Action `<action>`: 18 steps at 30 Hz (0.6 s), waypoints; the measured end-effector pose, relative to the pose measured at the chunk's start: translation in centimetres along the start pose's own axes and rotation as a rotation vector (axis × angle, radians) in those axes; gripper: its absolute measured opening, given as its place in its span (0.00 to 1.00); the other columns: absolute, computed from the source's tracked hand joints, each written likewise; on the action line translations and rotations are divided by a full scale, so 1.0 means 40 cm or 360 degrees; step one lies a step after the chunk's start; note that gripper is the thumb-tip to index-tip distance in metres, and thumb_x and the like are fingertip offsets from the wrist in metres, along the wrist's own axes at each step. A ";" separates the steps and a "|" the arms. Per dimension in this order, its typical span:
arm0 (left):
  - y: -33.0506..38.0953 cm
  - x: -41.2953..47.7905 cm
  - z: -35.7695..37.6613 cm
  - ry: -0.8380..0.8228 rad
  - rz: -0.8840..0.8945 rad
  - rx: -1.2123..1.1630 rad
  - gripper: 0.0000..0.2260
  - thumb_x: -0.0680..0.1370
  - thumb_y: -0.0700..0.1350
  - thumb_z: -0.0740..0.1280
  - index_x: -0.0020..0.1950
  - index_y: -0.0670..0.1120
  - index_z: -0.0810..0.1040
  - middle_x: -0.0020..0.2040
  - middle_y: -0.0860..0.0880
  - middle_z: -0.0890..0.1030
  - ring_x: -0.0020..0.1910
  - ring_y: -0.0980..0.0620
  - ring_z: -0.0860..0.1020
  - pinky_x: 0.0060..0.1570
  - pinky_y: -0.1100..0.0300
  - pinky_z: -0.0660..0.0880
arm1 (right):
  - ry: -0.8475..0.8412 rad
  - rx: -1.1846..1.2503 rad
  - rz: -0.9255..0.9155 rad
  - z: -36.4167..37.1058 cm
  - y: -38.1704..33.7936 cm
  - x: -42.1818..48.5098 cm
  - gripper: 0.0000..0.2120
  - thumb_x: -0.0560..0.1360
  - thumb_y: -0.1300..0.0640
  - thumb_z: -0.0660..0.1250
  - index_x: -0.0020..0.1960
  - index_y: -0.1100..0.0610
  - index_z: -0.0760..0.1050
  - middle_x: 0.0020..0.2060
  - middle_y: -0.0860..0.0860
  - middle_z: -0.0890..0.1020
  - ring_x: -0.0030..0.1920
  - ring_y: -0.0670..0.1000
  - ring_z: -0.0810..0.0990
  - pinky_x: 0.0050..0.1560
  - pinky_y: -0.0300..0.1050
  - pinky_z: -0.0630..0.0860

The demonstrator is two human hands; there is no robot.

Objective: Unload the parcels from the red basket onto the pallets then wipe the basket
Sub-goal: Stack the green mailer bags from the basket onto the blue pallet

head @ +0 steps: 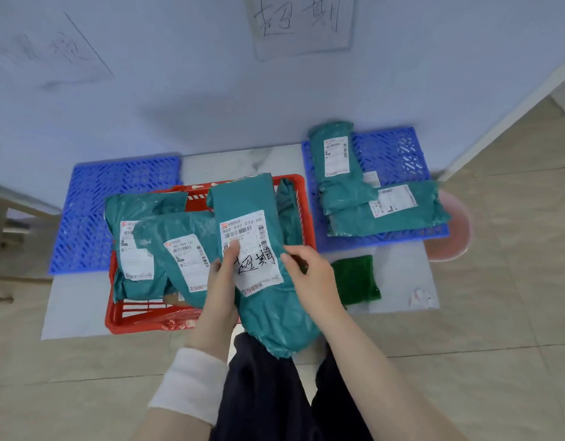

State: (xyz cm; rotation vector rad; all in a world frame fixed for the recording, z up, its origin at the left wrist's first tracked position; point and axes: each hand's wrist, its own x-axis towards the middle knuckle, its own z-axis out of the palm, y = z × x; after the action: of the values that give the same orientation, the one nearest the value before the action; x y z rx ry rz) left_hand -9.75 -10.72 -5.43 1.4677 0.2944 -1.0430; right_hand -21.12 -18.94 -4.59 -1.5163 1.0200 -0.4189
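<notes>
A teal parcel point(262, 300) with a white label bearing handwritten characters is held up over the red basket point(141, 319). My left hand point(220, 281) grips its left edge, thumb on the label. My right hand point(310, 275) holds its right edge. Two more teal parcels point(179, 243) lean inside the basket, and another point(287, 211) stands at its right wall. The right blue pallet point(392, 154) carries three teal parcels point(354, 198). The left blue pallet point(93, 211) shows bare.
A green cloth point(356, 280) lies on the white mat point(399, 268) right of the basket. A pink basin point(456, 230) sits behind the right pallet's corner. Paper signs point(302, 23) hang on the wall. A small crumpled scrap point(419, 297) lies at the mat's right edge.
</notes>
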 end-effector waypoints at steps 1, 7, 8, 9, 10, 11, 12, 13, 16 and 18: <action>-0.008 -0.013 0.026 0.0024 0.0068 -0.0017 0.25 0.73 0.56 0.67 0.66 0.44 0.69 0.61 0.42 0.79 0.58 0.43 0.78 0.61 0.42 0.72 | -0.0073 0.0027 0.0016 -0.032 0.000 0.006 0.08 0.74 0.55 0.67 0.52 0.54 0.78 0.48 0.47 0.78 0.48 0.43 0.76 0.47 0.21 0.67; -0.021 -0.031 0.199 0.0066 0.0331 0.0081 0.25 0.72 0.51 0.69 0.66 0.47 0.67 0.55 0.47 0.81 0.49 0.52 0.81 0.47 0.56 0.77 | -0.0161 0.0379 0.0202 -0.196 -0.008 0.083 0.17 0.70 0.47 0.70 0.56 0.47 0.71 0.51 0.41 0.76 0.49 0.34 0.74 0.40 0.19 0.69; -0.020 -0.022 0.230 0.0024 0.0343 0.0115 0.26 0.71 0.52 0.70 0.66 0.48 0.67 0.55 0.47 0.81 0.49 0.52 0.81 0.48 0.56 0.77 | -0.0163 0.0400 0.0214 -0.219 -0.007 0.101 0.18 0.70 0.46 0.69 0.57 0.47 0.71 0.51 0.40 0.76 0.49 0.33 0.74 0.40 0.19 0.69; -0.018 -0.011 0.263 -0.0025 0.0354 0.0150 0.28 0.69 0.53 0.71 0.66 0.48 0.67 0.55 0.47 0.81 0.50 0.52 0.81 0.49 0.55 0.78 | -0.0157 0.0405 0.0221 -0.242 -0.004 0.121 0.17 0.71 0.46 0.68 0.58 0.45 0.71 0.51 0.38 0.76 0.50 0.34 0.74 0.40 0.19 0.69; -0.016 0.004 0.297 -0.0071 0.0365 0.0182 0.28 0.69 0.53 0.71 0.66 0.49 0.67 0.55 0.47 0.81 0.50 0.52 0.81 0.49 0.56 0.78 | -0.0135 0.0413 0.0234 -0.265 0.001 0.142 0.16 0.71 0.46 0.68 0.58 0.44 0.70 0.51 0.38 0.76 0.50 0.34 0.74 0.41 0.20 0.70; -0.015 0.022 0.332 -0.0105 0.0374 0.0203 0.27 0.69 0.52 0.71 0.65 0.49 0.67 0.55 0.48 0.81 0.49 0.52 0.81 0.48 0.57 0.78 | -0.0101 0.0429 0.0259 -0.287 0.006 0.166 0.16 0.72 0.46 0.67 0.58 0.43 0.71 0.52 0.39 0.76 0.52 0.36 0.75 0.43 0.22 0.72; -0.016 0.044 0.368 -0.0131 0.0376 0.0206 0.25 0.71 0.51 0.70 0.65 0.50 0.67 0.54 0.48 0.81 0.48 0.53 0.82 0.46 0.60 0.79 | -0.0060 0.0446 0.0292 -0.309 0.014 0.193 0.15 0.72 0.46 0.67 0.58 0.44 0.71 0.53 0.42 0.77 0.53 0.38 0.76 0.46 0.25 0.73; -0.021 0.069 0.403 -0.0157 0.0362 0.0196 0.23 0.71 0.50 0.70 0.64 0.51 0.67 0.54 0.48 0.81 0.48 0.54 0.82 0.44 0.61 0.79 | -0.0016 0.0465 0.0327 -0.331 0.023 0.221 0.15 0.73 0.47 0.67 0.59 0.45 0.72 0.55 0.45 0.78 0.54 0.41 0.77 0.49 0.30 0.75; -0.049 0.159 0.519 -0.0250 0.0230 0.0177 0.24 0.71 0.50 0.71 0.64 0.50 0.68 0.56 0.46 0.81 0.51 0.50 0.82 0.51 0.54 0.79 | 0.0128 0.0519 0.0438 -0.399 0.060 0.314 0.11 0.73 0.50 0.67 0.55 0.43 0.74 0.52 0.47 0.82 0.52 0.44 0.81 0.48 0.36 0.76; -0.074 0.221 0.596 -0.0294 0.0135 0.0202 0.26 0.70 0.51 0.72 0.65 0.50 0.67 0.57 0.45 0.80 0.51 0.50 0.82 0.54 0.51 0.78 | 0.0227 0.0547 0.0517 -0.446 0.096 0.380 0.08 0.72 0.50 0.68 0.51 0.41 0.76 0.47 0.43 0.83 0.47 0.40 0.82 0.43 0.33 0.77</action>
State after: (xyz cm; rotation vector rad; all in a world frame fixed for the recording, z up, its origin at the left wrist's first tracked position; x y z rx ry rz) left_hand -16.94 -34.86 -10.11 1.4713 0.0345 -1.1359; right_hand -27.60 -41.49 -8.30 -1.0050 1.2137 -0.4488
